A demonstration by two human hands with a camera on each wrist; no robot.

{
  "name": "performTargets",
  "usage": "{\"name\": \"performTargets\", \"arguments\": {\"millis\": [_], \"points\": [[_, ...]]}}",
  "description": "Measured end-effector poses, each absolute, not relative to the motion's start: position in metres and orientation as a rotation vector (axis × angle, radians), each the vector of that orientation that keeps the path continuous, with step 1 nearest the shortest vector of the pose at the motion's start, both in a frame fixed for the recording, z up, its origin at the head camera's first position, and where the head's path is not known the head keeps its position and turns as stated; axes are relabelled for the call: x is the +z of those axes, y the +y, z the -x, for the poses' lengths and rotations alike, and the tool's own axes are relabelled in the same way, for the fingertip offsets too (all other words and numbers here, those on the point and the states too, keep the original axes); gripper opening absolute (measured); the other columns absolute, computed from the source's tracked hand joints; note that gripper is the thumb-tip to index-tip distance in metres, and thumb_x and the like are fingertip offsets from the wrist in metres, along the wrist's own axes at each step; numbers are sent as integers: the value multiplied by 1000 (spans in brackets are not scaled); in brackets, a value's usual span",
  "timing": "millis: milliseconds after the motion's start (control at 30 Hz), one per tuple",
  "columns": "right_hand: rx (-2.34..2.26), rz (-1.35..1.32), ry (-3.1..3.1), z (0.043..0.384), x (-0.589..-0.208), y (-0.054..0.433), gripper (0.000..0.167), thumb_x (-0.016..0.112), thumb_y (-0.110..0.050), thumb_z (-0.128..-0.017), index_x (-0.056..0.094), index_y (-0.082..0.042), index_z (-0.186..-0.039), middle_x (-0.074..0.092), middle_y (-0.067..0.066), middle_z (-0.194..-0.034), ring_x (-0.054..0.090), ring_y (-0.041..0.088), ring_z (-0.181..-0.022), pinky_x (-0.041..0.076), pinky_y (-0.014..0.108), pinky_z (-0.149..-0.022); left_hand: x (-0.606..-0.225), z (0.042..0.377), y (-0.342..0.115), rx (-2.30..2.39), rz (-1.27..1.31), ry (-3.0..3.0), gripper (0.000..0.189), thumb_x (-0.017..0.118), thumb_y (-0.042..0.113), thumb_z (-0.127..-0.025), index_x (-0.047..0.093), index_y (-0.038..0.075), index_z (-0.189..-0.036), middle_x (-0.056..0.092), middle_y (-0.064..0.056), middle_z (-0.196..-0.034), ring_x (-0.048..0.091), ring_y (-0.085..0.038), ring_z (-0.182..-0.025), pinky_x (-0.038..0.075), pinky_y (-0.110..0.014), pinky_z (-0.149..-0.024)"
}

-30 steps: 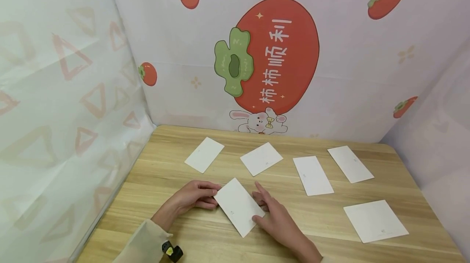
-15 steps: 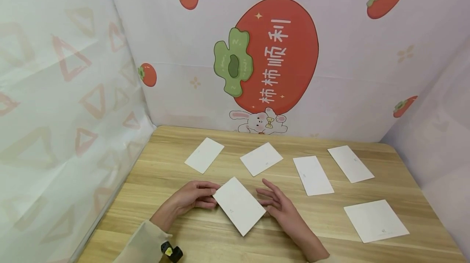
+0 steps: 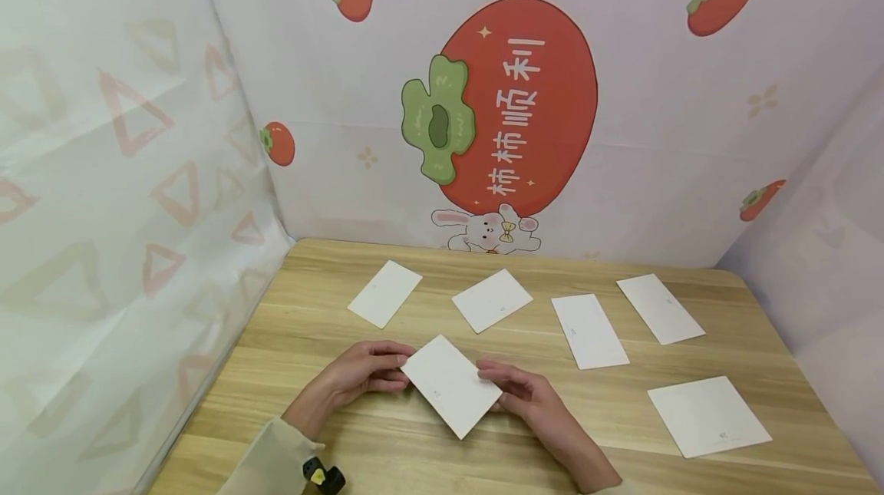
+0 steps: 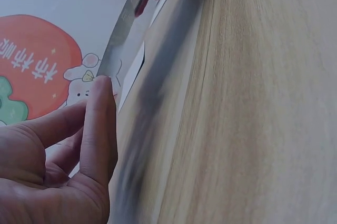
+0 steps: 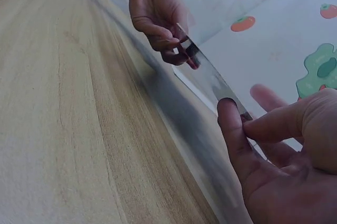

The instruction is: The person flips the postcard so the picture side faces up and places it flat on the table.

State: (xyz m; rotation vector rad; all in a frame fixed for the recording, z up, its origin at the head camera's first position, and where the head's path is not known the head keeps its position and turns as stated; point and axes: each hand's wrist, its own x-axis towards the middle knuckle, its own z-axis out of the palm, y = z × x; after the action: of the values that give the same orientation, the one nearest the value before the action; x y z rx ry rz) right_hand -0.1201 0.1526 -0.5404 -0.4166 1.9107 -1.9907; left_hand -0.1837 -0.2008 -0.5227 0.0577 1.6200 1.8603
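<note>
White card (image 3: pixel 450 376) hangs just above the table (image 3: pixel 387 445), between both hands: the fingers of the left hand (image 3: pixel 369 368) pinch its left corner, and those of the right hand (image 3: pixel 539 403) pinch its right side. It is probably light and fairly stiff, since it spans the two grips without obvious sag; its underside looks glossy in the wrist views, so it may slip or smudge, and edges or corners seem the best hold. Whatever the underside bears cannot be read, the small mark (image 3: pixel 437 394) on top is too faint to make out, and some right-hand fingers are hidden behind the card.
</note>
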Motion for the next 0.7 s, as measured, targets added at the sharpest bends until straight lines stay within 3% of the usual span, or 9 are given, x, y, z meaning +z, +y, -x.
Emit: {"name": "performTargets", "arguments": {"millis": [167,333,533,700], "points": [[-1997,410,1945,120,-542,153,24,67,-4,-104,72,7,-125,52,27,-163,63,4,-137,61,23,-102,-523,184,-200,1872,-69,1595,44,65,9,-109,58,-9,-149,78,-8,-109,80,-11,-90,68,-27,-88],[-2015,348,1953,120,-543,153,25,72,-12,-105,71,9,-118,56,26,-159,63,0,-135,56,18,-107,-522,184,-199,1881,-49,1583,42,66,9,-109,61,-7,-147,77,-9,-113,80,-11,-90,68,-26,-88],[-2099,312,1897,121,-542,152,28,71,-13,-106,66,11,-121,54,31,-159,66,6,-133,65,30,-101,-522,185,-197,1891,-41,1564,39,65,10,-110,62,-6,-145,75,-9,-117,80,-13,-95,68,-27,-91],[-2136,293,1879,120,-540,150,31,68,-11,-108,61,12,-127,56,34,-155,74,16,-121,68,41,-97,-522,185,-198,1900,-70,1548,38,64,14,-111,63,-7,-143,76,-7,-120,80,-17,-103,67,-29,-94]]}}
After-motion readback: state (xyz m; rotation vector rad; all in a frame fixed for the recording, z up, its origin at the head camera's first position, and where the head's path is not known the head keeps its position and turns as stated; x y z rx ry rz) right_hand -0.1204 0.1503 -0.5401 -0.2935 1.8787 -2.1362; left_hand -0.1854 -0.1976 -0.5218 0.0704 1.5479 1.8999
